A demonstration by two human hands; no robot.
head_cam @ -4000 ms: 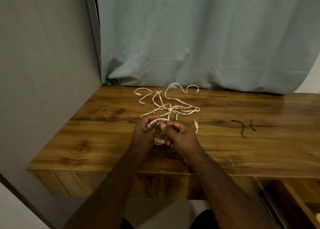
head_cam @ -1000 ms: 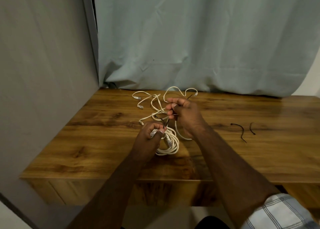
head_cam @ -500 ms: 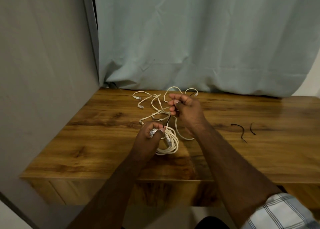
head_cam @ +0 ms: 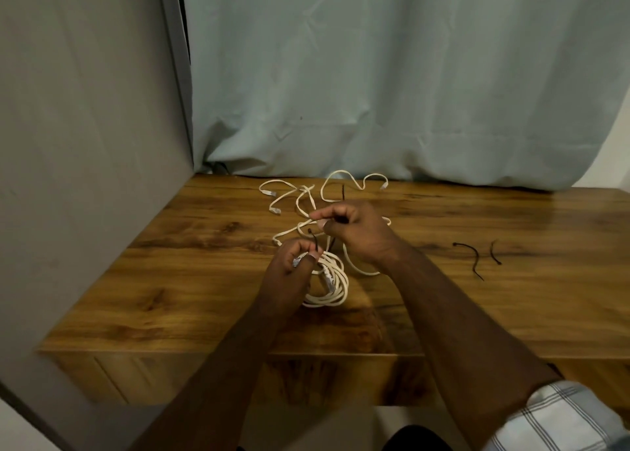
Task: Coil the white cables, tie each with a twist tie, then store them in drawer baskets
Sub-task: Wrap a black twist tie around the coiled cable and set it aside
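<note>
**Inspector:** Wooden desktop (head_cam: 191, 290) with a glossy grain, set against a pale blue-grey curtain (head_cam: 375, 75). Nearest the front edge, the left hand (head_cam: 289, 273) grips a coiled white cable (head_cam: 332, 287), fingers curled round the bundle, which hangs down onto the wood.

**Clerk:** And the step in hand?

**Inspector:** Tying, by my judgement. The right hand (head_cam: 354, 229), just beyond, pinches a thin black twist tie (head_cam: 315, 239) that runs to the coil. Next, the ends want crossing and twisting snug while the coil is held steady.

**Clerk:** Further out?

**Inspector:** Two spare black twist ties (head_cam: 472, 256) lie well to the right; loose tangled white cables (head_cam: 306, 198) lie near the curtain.

**Clerk:** Anything unclear?

**Inspector:** Whether the tie fully circles the coil. No drawer baskets in view.
</note>
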